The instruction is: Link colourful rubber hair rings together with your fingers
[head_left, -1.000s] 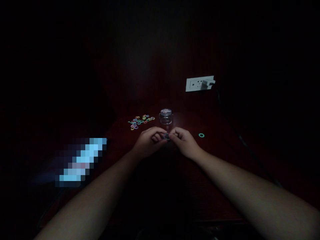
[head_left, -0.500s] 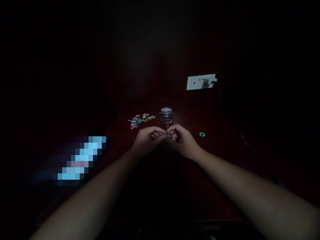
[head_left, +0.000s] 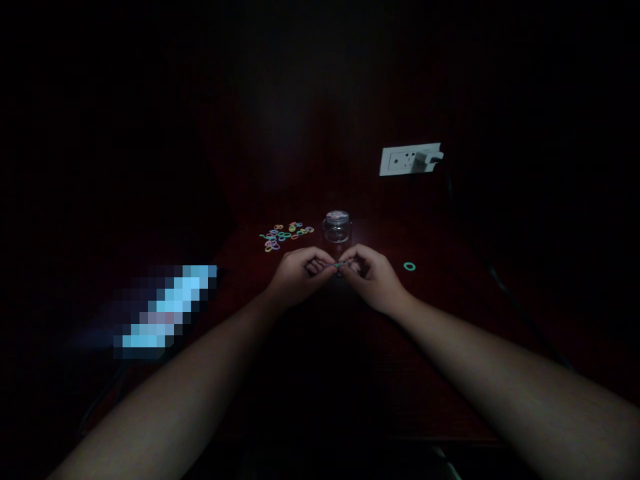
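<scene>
My left hand and my right hand meet over the middle of the dark red table. Both are closed, thumbs and fingertips pinching small green and blue elastic hair ties between them; the fingers partly hide these. Just behind the hands stands a clear lidded jar. To its left lies a loose cluster of colourful hair ties. A single green hair tie rests on the table to the right of my right hand.
A bright-screened device, blurred out, lies at the left beside my left forearm. On the back wall is a white socket with a plug in it. A dark cable runs down the right side. Much of the surroundings is too dark to make out.
The whole view has shifted slightly, moving things a little right and up. Between my fingertips the hair ties now look more drawn out sideways. The jar and cluster stay put.
</scene>
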`<state>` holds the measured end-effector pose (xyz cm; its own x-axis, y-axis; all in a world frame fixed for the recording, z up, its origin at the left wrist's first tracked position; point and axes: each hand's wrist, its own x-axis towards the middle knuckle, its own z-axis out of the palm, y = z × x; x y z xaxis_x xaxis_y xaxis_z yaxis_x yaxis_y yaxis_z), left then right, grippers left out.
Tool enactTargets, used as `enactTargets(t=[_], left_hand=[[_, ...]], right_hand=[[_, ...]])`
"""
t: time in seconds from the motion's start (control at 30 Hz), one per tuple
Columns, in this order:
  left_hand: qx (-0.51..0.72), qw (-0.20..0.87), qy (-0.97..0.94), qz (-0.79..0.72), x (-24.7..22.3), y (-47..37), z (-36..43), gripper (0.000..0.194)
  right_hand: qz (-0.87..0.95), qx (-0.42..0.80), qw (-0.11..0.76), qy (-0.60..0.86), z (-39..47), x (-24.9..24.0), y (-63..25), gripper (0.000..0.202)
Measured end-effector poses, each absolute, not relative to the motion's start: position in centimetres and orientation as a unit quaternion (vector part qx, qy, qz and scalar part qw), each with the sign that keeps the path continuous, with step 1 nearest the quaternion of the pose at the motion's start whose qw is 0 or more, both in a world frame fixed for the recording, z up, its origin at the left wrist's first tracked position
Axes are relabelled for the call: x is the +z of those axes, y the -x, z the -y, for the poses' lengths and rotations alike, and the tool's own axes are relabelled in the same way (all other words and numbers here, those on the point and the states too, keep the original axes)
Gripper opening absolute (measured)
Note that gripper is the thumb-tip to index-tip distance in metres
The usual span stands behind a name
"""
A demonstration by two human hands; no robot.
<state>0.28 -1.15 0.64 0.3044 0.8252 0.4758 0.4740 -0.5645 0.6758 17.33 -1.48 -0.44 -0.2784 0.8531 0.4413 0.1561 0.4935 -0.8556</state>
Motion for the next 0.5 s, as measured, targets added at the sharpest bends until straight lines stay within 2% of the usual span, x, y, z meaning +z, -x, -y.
enactTargets(t=[0.5], left_hand=[[0.395,0.246,-0.784,-0.41,0.79,-0.34,1.04,0.017]], right_hand=[[0.73,0.339,0.485,0.343,1.43,-0.41,-17.19,0.006]])
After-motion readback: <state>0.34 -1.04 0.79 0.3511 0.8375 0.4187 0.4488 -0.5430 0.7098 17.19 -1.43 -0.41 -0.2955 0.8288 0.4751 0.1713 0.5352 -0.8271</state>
